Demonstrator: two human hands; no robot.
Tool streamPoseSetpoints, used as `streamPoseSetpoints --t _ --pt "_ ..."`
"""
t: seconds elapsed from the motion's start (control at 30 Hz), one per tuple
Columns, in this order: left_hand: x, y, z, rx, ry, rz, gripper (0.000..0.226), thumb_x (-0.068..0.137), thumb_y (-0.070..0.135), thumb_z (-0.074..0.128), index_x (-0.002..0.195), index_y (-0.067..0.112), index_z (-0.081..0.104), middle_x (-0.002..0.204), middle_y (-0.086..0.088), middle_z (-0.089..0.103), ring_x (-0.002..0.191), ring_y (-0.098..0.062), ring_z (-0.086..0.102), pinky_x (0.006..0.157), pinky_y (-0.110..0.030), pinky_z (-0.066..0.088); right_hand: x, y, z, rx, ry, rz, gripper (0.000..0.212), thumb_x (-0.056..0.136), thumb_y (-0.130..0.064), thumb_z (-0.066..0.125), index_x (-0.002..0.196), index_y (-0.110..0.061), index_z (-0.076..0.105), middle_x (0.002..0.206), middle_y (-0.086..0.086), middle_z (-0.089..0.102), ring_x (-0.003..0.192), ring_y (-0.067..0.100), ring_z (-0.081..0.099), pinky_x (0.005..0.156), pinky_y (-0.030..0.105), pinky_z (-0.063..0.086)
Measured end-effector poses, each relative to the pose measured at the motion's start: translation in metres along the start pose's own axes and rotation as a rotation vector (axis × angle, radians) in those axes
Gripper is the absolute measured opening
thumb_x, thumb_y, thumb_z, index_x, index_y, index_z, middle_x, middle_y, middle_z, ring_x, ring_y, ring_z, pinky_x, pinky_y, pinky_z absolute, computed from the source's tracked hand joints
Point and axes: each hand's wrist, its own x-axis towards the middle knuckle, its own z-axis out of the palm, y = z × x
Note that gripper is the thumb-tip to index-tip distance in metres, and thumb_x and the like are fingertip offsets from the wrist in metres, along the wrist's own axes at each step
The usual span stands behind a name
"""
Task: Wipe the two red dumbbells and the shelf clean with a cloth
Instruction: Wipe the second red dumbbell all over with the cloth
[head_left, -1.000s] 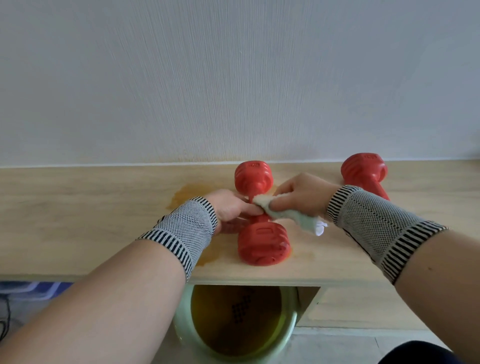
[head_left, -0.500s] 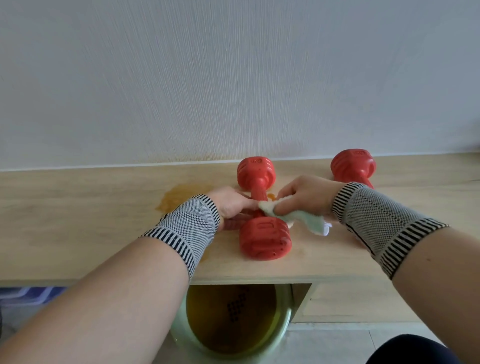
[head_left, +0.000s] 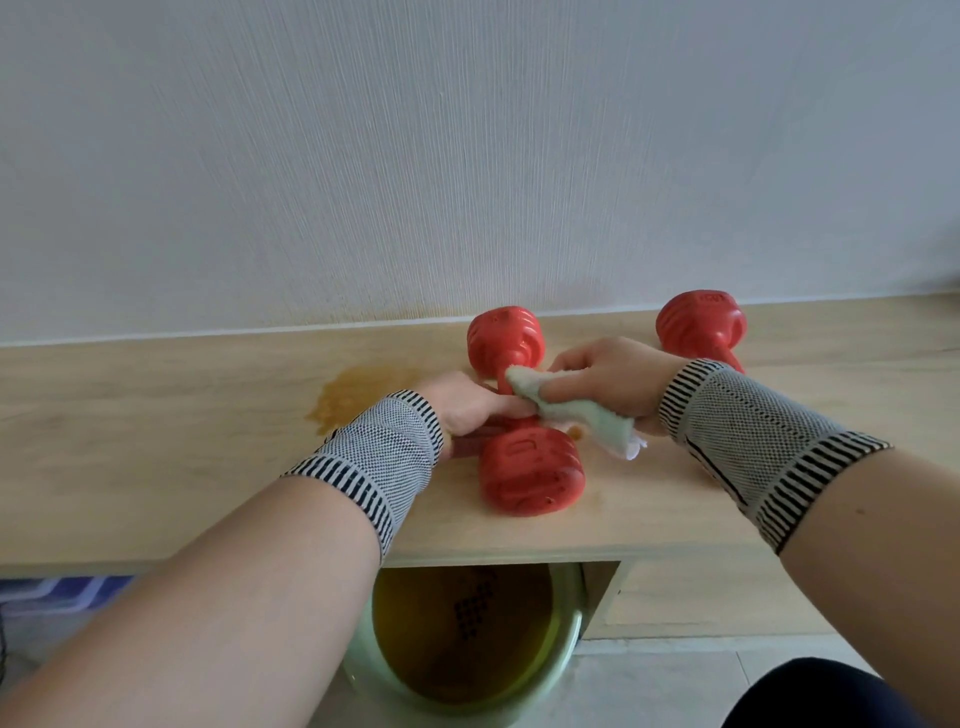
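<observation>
Head view, only view. Light wooden shelf (head_left: 156, 441) runs along a white textured wall (head_left: 467, 156). Near red plastic dumbbell with ribbed ends (head_left: 530, 475) lies on the shelf at centre, one end toward the camera, the other toward the wall. Left hand (head_left: 470, 408) rests on its handle from the left, fingers curled around the bar. Right hand (head_left: 608, 382) pinches a pale green and white cloth (head_left: 571, 413), fingers closed on it; the cloth's upper end touches the handle just below the far end, its lower end trails down to the right, off the dumbbell. Second red plastic dumbbell (head_left: 698, 325) lies further right, near the wall, its near part hidden behind the right wrist. Both wrists wear grey knitted wristbands with black-and-white striped edges (head_left: 753, 447). Orange-brown stain (head_left: 353, 392) on the shelf left of the near dumbbell, partly covered by the left wrist. Below the shelf edge: pale green round basin (head_left: 563, 649) holding yellowish-brown liquid.
</observation>
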Motion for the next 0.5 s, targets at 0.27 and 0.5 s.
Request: streamPoseSetpoints --t 0.27,0.5 --pt "-0.002 -0.001 -0.009 -0.006 -0.095 -0.053 0.016 0.086 0.006 0.065 0.098 0.015 0.068 0.086 0.0 0.068 0.071 -0.011 0.059 0.065 -0.024 0.045 0.011 -0.018 0.009 -0.199 0.25 -0.035 0.015 0.077 -0.037 0.068 0.086 -0.024 0.067 0.074 -0.005 0.063 0.076 0.015 0.062 0.064 0.024 0.046" --pt "-0.004 -0.003 -0.022 -0.043 0.032 -0.052 0.015 0.086 -0.002 0.06 0.091 0.01 0.066 0.077 -0.004 0.069 0.064 -0.009 0.063 0.055 -0.018 0.045 0.005 -0.027 0.016 -0.285 0.092 -0.11 0.015 0.077 -0.037 0.07 0.088 -0.029 0.066 0.084 -0.004 0.064 0.078 0.013 0.06 0.069 0.026 0.047"
